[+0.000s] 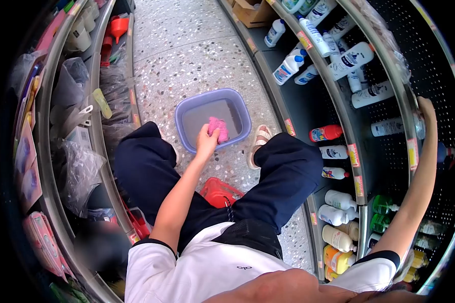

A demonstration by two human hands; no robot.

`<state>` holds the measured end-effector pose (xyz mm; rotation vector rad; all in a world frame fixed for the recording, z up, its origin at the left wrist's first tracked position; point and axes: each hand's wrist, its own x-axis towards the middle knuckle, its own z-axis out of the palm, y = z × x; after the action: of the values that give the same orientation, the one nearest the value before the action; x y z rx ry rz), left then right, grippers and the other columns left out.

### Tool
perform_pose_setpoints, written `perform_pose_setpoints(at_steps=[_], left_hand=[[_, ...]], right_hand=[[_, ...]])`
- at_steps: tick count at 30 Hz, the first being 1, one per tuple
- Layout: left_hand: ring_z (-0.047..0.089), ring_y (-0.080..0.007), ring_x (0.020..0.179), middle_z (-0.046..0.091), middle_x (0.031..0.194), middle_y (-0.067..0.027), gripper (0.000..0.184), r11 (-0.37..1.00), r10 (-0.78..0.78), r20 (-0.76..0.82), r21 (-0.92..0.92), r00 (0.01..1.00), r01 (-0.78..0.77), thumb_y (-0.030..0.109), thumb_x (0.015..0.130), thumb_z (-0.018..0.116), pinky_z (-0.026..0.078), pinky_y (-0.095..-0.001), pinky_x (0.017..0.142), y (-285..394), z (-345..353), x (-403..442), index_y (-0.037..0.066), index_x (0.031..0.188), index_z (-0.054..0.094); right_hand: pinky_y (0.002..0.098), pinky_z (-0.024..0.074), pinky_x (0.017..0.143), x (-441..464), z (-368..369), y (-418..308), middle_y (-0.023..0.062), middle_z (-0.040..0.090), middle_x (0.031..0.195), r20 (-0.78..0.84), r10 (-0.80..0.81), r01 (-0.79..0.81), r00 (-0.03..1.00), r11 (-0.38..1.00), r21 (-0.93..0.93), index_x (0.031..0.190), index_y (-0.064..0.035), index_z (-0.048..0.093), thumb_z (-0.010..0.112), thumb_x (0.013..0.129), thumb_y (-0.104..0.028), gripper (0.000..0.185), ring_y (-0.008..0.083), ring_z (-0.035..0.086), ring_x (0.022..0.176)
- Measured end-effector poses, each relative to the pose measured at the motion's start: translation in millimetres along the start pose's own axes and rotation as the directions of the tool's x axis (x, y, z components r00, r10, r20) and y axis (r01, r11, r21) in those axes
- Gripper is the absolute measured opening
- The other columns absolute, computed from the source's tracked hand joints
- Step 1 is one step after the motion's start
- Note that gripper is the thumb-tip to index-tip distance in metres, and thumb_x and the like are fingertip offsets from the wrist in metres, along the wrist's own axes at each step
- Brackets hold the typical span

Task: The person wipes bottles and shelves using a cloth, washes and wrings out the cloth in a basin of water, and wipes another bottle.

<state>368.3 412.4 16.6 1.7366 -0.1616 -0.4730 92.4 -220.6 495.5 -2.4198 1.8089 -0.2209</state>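
Note:
Over the near part of a purple-blue basin (181, 132) on the floor, my left hand (207, 140) is closed on a pink cloth (218, 130). Greyish water (205, 113) shows in the basin. My right arm reaches out to the shelf on the right, where my right hand (426, 108) is at the shelf edge beside a clear bottle (418, 125). Its fingers are mostly hidden, so its grip cannot be made out. White bottles (373, 94) lie on the shelf close by.
Shelves (333, 108) with upright and fallen bottles stand on the right. Left shelves hold plastic-wrapped goods (81, 174) and a red funnel (118, 28). A red stool (220, 192) is beneath me, between my legs. Speckled floor (187, 60) runs ahead between the shelves.

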Motion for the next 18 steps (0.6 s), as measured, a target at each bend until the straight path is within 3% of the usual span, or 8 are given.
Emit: perform_pose_setpoints(at_steps=[1,3,5,7,10,12,14,18], left_hand=[[0.058,-0.0112,0.077,0.064,0.085,-0.0045,0.021,0.996,-0.021,0.025,0.090,0.999,0.019,0.017,0.087,0.062,0.046,-0.0280,0.071,-0.7,-1.5,0.5,0.002,0.101,0.061],[0.058,-0.0109,0.077,0.065,0.085,-0.0041,0.020,0.995,-0.039,0.026,0.095,0.999,0.037,0.017,0.087,0.062,0.046,-0.0275,0.070,-8.9,0.3,3.6,0.002,0.100,0.061],[0.059,-0.0146,0.077,0.065,0.084,-0.0065,0.022,0.996,-0.050,0.025,0.076,0.998,0.048,0.020,0.086,0.063,0.046,-0.0300,0.070,-13.5,0.8,7.2,0.002,0.098,0.061],[0.062,-0.0225,0.077,0.066,0.083,-0.0118,0.025,0.998,-0.055,0.028,0.030,0.998,0.054,0.024,0.083,0.065,0.046,-0.0356,0.070,-13.8,2.9,8.2,0.003,0.096,0.061],[0.063,-0.0231,0.076,0.066,0.083,-0.0116,0.025,0.983,-0.150,0.055,-0.097,0.987,0.155,0.024,0.083,0.065,0.047,-0.0354,0.070,-3.2,6.4,10.6,0.004,0.096,0.062],[0.063,-0.0219,0.075,0.066,0.082,-0.0107,0.024,0.972,-0.214,0.091,-0.073,0.973,0.221,0.025,0.085,0.063,0.047,-0.0347,0.069,-6.4,11.9,22.2,0.004,0.096,0.063],[0.063,-0.0205,0.073,0.066,0.082,-0.0098,0.024,0.982,-0.172,0.098,0.090,0.980,0.164,0.026,0.086,0.062,0.048,-0.0341,0.068,-4.2,17.1,35.3,0.005,0.096,0.063],[0.061,-0.0136,0.076,0.065,0.086,-0.0042,0.026,0.867,-0.105,0.261,0.496,0.959,-0.040,0.027,0.091,0.056,0.048,-0.0303,0.069,33.2,26.1,62.6,0.005,0.104,0.061]], right_hand=[[0.0356,0.0423,0.037,-1.9,-3.2,-7.6,0.0167,0.057,0.057,-0.033,0.015,-0.016,0.999,0.999,-0.045,0.073,0.0044,0.060,0.047,0.083,-0.028,0.037,0.0282,0.059,0.043],[0.0388,0.0483,0.048,-15.1,-20.2,-19.6,0.0207,0.064,0.067,-0.197,-0.046,0.002,0.979,0.975,-0.221,0.083,0.0051,0.064,0.048,0.083,-0.036,0.044,0.0308,0.063,0.052],[0.0418,0.0483,0.087,-89.9,-24.5,-68.2,0.0156,0.066,0.107,-0.532,-0.228,-0.087,0.816,0.860,-0.502,0.118,-0.0115,0.061,0.044,0.089,-0.044,0.047,0.0360,0.062,0.102],[0.0382,0.0502,0.083,-172.2,-3.8,-118.5,0.0096,0.066,0.110,-0.731,-0.391,0.040,0.559,0.894,-0.447,0.120,-0.0192,0.062,0.044,0.093,-0.044,0.041,0.0294,0.064,0.100],[0.0287,0.0517,0.072,-252.8,70.7,-176.7,0.0067,0.068,0.104,-0.711,-0.516,0.582,0.477,0.792,-0.185,0.121,-0.0158,0.062,0.055,0.093,-0.019,0.029,0.0135,0.066,0.089],[0.0347,0.0514,0.071,-310.6,137.4,-221.1,0.0113,0.067,0.086,-0.583,-0.669,0.783,0.461,0.615,-0.087,0.103,-0.0095,0.068,0.060,0.088,-0.017,0.019,0.0248,0.065,0.077],[0.0420,0.0518,0.075,-330.6,208.0,-246.3,0.0153,0.066,0.092,-0.215,-0.771,0.782,0.600,0.622,-0.048,0.099,-0.0095,0.067,0.057,0.086,-0.023,0.021,0.0321,0.065,0.085],[0.0432,0.0515,0.081,-328.0,357.2,-270.7,0.0181,0.067,0.099,0.508,-0.800,0.704,0.319,0.559,0.439,0.109,-0.0076,0.067,0.057,0.082,-0.024,0.033,0.0340,0.065,0.092]])
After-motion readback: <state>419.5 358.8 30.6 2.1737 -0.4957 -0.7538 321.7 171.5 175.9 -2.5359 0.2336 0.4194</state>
